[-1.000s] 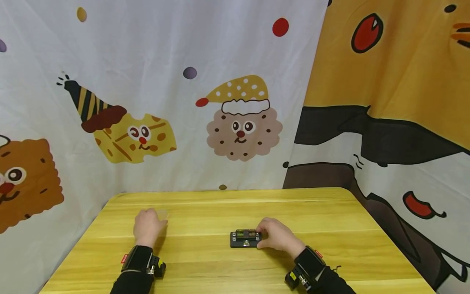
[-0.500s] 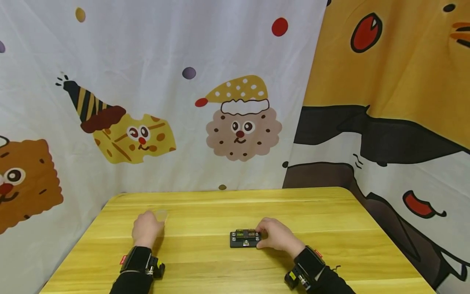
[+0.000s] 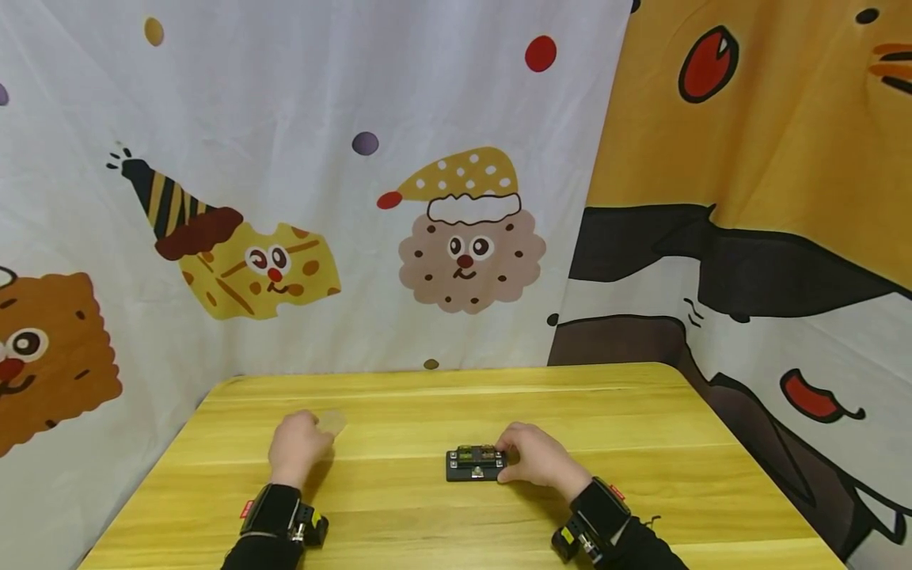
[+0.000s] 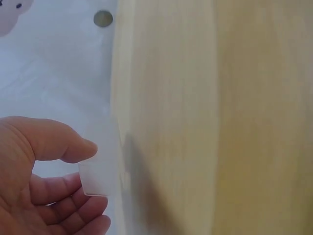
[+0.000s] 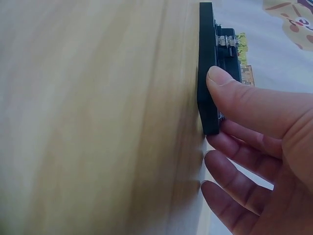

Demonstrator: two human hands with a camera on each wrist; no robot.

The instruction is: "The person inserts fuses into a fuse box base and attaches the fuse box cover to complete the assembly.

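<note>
Between thumb and fingers, my left hand pinches a clear plastic cover, held close over the left part of the table. It looks faint and see-through, with a thin rim on its lower edge. My right hand grips the right end of a black fuse block on the tabletop. In the right wrist view the thumb presses the block's base and the other fingers curl at its end. Metal screw terminals and yellow and orange blade fuses show on top.
The wood-grain table spans the space under both hands. Behind and beside it hangs a printed cloth with cartoon snack figures. Each wrist wears a black strap with a small camera.
The left hand drew back slightly, then moved a little to the right with the clear cover. The right hand and the fuse block have stayed in place.
</note>
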